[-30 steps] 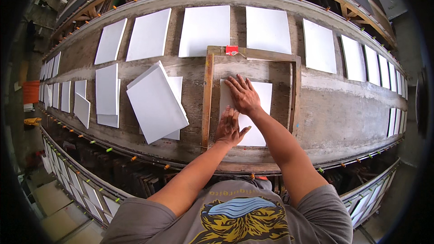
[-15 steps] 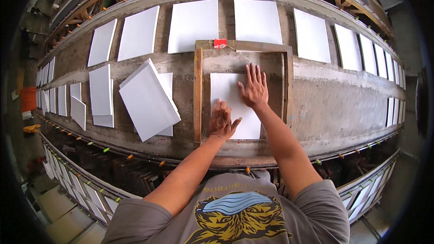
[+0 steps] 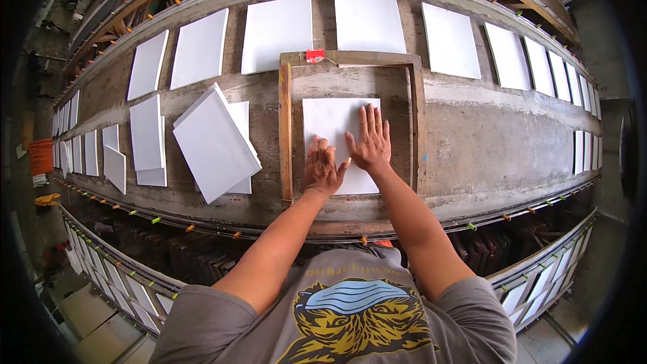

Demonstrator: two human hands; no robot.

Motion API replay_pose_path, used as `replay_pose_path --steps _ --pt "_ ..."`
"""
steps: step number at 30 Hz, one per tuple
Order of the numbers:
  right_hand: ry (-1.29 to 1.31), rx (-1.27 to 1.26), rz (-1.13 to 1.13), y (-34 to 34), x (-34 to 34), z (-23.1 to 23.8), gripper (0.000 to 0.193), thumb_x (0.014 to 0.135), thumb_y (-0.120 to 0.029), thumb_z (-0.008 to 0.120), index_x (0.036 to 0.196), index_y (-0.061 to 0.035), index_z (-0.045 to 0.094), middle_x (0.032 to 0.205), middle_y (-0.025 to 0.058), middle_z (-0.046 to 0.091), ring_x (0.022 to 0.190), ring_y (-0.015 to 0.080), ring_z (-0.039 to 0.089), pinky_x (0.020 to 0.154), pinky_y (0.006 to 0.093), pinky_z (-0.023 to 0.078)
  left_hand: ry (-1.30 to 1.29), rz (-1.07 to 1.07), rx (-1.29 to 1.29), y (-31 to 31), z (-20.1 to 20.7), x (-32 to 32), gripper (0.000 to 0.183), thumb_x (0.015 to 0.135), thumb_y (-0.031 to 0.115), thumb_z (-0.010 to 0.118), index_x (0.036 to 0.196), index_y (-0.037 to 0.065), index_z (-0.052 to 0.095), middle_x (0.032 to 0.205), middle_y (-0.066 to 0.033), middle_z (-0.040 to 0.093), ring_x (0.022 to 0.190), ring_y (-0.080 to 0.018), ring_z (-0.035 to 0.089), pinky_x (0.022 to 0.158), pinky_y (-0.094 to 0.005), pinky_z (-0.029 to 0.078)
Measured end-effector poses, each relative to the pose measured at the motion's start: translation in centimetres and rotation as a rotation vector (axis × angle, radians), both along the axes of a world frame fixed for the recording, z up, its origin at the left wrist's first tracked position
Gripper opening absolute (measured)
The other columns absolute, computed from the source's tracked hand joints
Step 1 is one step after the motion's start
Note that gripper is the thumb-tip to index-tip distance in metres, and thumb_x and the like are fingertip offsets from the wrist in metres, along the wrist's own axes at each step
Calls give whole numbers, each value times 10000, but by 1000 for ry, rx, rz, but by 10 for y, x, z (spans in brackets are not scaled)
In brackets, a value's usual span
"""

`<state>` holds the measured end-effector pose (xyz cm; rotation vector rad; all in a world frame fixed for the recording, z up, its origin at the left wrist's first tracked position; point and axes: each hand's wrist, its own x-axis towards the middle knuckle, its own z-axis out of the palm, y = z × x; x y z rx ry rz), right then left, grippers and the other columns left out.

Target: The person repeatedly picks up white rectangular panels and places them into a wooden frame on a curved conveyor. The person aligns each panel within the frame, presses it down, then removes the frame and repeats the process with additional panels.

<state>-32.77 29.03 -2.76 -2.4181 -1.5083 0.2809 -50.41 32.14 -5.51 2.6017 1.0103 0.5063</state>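
While the left hand [image 3: 322, 168] and right hand [image 3: 370, 150] lay open on the white sheet [image 3: 330, 114], neither clasped anything. Directly beneath them, with the wooden frame [image 3: 286, 135] around it, the sheet looked light, smooth and probably easy to slide or crease; its bare corner ahead of the left fingertips seemed the best hold.
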Motion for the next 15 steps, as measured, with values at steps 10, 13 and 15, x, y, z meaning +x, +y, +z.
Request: replay_pose_path --steps 10,13,15 --pt "-91 134 -281 -72 39 66 708 925 -471 695 1471 -86 461 1472 206 494 1399 385 426 1141 482 362 -168 100 -2 25 45 -32 381 944 385 673 1169 87 594 1341 -172 514 1303 -401 469 1105 -530 364" --pt "-7 65 -474 -125 50 59 711 900 -451 732 1448 -80 470 1339 226 569 1299 407 516 1049 492 442 -266 319 46 36 54 -81 358 927 346 711 1155 107 572 1227 -157 560 1186 -382 526 1009 -543 413" --pt "96 13 -489 -145 49 52 704 892 -446 741 1423 -65 478 1290 233 587 1249 425 551 1002 497 473 -198 448 -167 30 46 -110 361 1015 421 593 1165 94 563 1201 -166 577 1117 -387 576 926 -514 478"
